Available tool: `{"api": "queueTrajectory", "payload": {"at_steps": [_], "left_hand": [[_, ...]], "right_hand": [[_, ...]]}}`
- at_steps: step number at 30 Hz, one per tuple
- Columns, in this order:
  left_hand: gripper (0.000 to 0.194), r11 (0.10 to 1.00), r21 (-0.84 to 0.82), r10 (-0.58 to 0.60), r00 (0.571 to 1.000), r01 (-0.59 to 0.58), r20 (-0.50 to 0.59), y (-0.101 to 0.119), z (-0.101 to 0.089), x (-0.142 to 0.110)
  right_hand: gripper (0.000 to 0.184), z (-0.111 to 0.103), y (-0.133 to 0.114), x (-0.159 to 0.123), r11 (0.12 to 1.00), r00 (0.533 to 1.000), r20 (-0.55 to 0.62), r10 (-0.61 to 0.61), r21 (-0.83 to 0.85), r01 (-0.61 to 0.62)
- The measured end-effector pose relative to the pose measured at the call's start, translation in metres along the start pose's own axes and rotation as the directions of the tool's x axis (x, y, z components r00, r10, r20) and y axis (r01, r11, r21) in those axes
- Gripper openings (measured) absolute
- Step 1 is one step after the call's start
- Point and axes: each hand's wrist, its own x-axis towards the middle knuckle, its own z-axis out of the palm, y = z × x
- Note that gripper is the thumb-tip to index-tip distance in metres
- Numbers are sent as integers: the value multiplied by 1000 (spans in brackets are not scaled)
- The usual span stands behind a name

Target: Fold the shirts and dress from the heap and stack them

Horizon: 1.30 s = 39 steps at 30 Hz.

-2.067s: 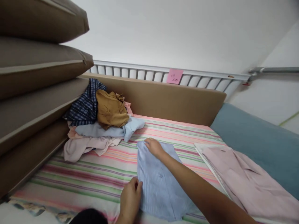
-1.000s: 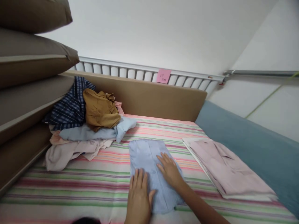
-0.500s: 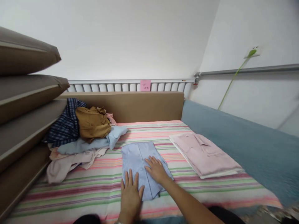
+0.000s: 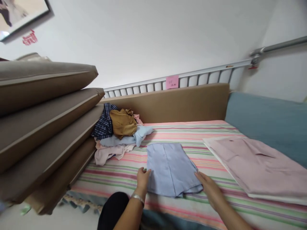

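Observation:
A folded light-blue shirt [image 4: 169, 167] lies on the striped bedsheet [image 4: 168, 134]. My left hand [image 4: 143, 178], a bracelet at its wrist, rests against the shirt's near left edge with its fingers curled on the cloth. My right hand [image 4: 207, 187] lies at the shirt's near right corner, fingers stretched out and touching the hem. Neither hand lifts the shirt.
A folded pink shirt [image 4: 254, 166] lies on white card at the right. A heap of unfolded clothes [image 4: 120, 134] sits at the back left. Stacked brown cushions [image 4: 40, 127] fill the left side. A brown headboard [image 4: 172, 102] and a blue cushion [image 4: 268, 118] bound the bed.
Both hands have slid off the top of the blue shirt to its near left and right edges. The camera has swung left and back.

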Motion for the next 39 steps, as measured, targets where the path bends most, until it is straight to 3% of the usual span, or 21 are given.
{"api": "queueTrajectory", "payload": {"at_steps": [3,6,11,15,19,24,27,30,34,39], "left_hand": [[37,993,-57,-100,991,106,91,9,6,3],[27,970,-92,-203,956,227,213,15,9,4],[35,919,-103,-320,873,381,368,20,10,2],[41,887,-90,-371,814,454,448,19,14,1],[41,888,-117,-358,829,444,430,14,17,1],[41,909,-188,-277,876,372,394,10,16,-8],[39,912,-206,-245,874,355,419,10,11,-21],[36,910,-201,-243,861,362,447,12,5,-35],[37,908,-200,-240,850,367,469,25,-5,-56],[43,926,-145,-228,822,349,521,63,-11,-87]], "right_hand": [[44,9,-11,-11,990,984,141,104,78,-116],[36,12,-17,-13,952,941,283,188,183,-245],[46,14,-24,-11,859,861,396,318,264,-439],[57,24,-31,-12,820,822,447,352,275,-501],[57,32,-26,-8,846,836,450,314,268,-462],[41,34,-15,-7,912,893,409,190,262,-314],[30,34,-13,-17,923,912,379,158,271,-272],[31,32,-12,-30,924,924,361,126,297,-242],[35,22,-13,-49,915,931,355,83,343,-212],[37,10,-29,-77,896,948,315,41,409,-175]]}}
